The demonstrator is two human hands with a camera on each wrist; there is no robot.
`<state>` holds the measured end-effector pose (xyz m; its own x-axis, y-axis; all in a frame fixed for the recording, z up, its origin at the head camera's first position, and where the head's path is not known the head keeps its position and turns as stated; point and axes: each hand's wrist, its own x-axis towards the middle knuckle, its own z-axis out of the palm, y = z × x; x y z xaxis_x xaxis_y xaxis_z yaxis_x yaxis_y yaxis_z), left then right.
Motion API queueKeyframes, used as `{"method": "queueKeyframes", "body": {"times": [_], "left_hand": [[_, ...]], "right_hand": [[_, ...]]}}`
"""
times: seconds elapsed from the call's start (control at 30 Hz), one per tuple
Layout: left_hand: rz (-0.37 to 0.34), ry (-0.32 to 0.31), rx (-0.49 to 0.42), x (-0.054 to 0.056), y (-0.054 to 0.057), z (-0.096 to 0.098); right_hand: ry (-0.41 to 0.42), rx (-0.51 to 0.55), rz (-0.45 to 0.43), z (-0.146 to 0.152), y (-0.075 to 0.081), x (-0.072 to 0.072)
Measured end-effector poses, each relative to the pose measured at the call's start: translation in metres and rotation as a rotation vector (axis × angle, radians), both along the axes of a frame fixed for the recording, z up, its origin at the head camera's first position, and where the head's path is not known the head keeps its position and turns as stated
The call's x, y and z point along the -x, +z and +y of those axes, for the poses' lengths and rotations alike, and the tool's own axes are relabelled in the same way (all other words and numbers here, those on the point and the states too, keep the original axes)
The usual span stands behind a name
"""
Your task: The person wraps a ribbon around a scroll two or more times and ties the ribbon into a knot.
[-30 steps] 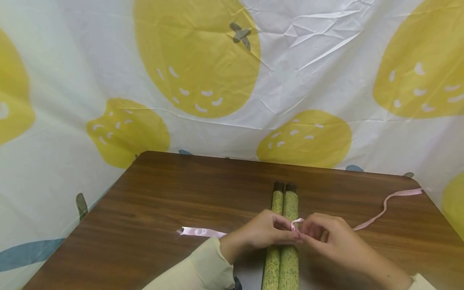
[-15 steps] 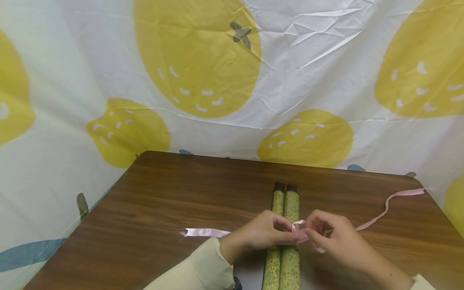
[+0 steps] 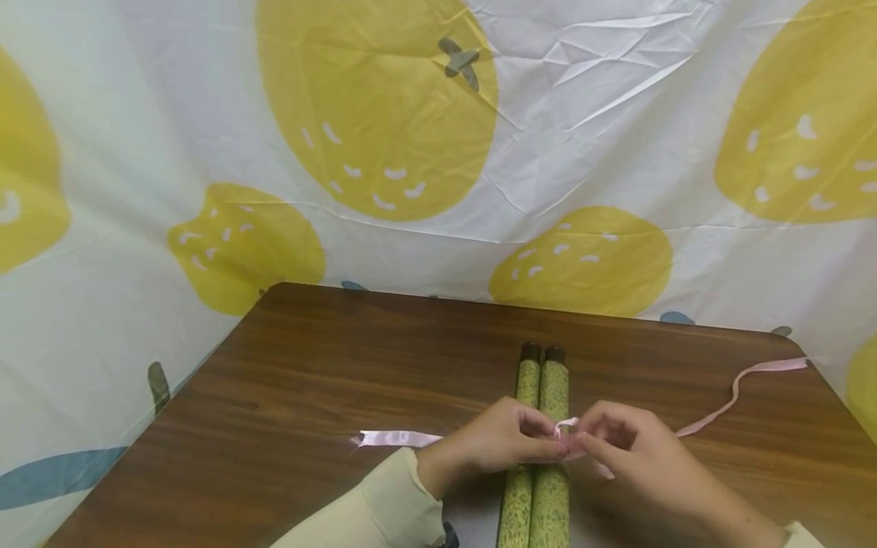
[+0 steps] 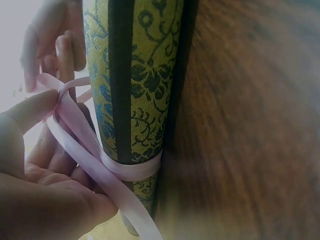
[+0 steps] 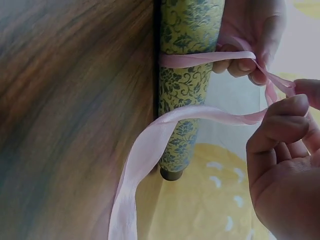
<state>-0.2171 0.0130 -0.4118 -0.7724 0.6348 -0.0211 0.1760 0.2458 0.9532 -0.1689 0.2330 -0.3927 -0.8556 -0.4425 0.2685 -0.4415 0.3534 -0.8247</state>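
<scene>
Two rolled rods in green-gold patterned fabric [image 3: 550,502], like a scroll rolled from both sides, lie side by side with dark end caps [image 3: 530,351]. A pink ribbon [image 4: 137,171] wraps around them. Over the rolls, my left hand [image 3: 489,438] pinches the ribbon between thumb and fingers where its strands cross. Close on the right, my right hand [image 3: 647,460] pinches a strand with thumb and curled index finger [image 5: 287,112]. A small ribbon loop [image 3: 565,423] stands up between the hands. In the right wrist view, a slack ribbon length [image 5: 145,150] crosses the roll.
One ribbon tail [image 3: 400,438] with a frayed end lies left on the brown wooden table [image 3: 384,358]. The other tail [image 3: 733,392] runs to the table's right edge. Behind hangs a white curtain [image 3: 582,152] printed with yellow lemons.
My right fingertips have drawn slightly right, away from the left ones, and a short bit of ribbon now shows below them. The left tail has slid a little right. My left hand holds its place.
</scene>
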Motion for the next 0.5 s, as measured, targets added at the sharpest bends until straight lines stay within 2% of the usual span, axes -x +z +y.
{"method": "queueKeyframes", "body": {"times": [0.1, 0.2, 0.43, 0.5], "left_hand": [[-0.005, 0.002, 0.002, -0.0003, 0.0002, -0.0004], [0.004, 0.000, 0.016, -0.0001, 0.0002, -0.0006], [0.011, -0.022, 0.012, 0.0009, -0.0016, 0.0012], [0.008, -0.018, 0.010, 0.0008, -0.0014, 0.0010]], "right_hand": [[0.045, 0.038, -0.074, 0.0021, 0.0015, 0.0008], [0.053, 0.017, -0.112, 0.0010, 0.0023, 0.0002], [0.035, -0.055, 0.043, -0.0027, -0.0040, -0.0026], [0.049, -0.043, 0.023, -0.0022, -0.0042, -0.0017]]}}
